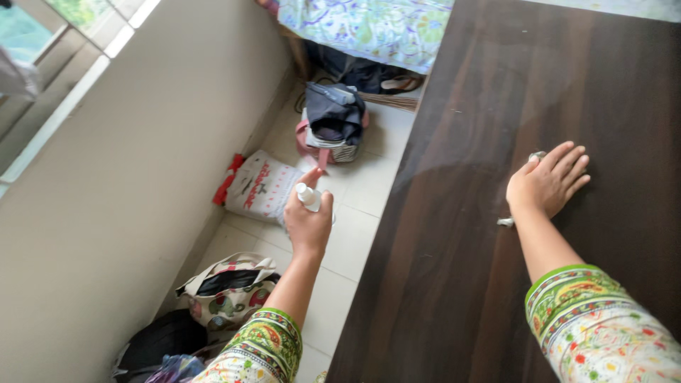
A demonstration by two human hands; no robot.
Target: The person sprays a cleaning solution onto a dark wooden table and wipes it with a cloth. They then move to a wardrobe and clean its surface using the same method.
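Head cam: left hand [309, 223] grips small white spray bottle [307, 195]; right hand [547, 183] flat, open on cloth [537, 156].

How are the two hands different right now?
The left hand is curled around a small white spray bottle beside the dark wooden table; the right hand lies flat on the tabletop, fingers spread, over a small crumpled cloth. Both arms wear colourful patterned sleeves.
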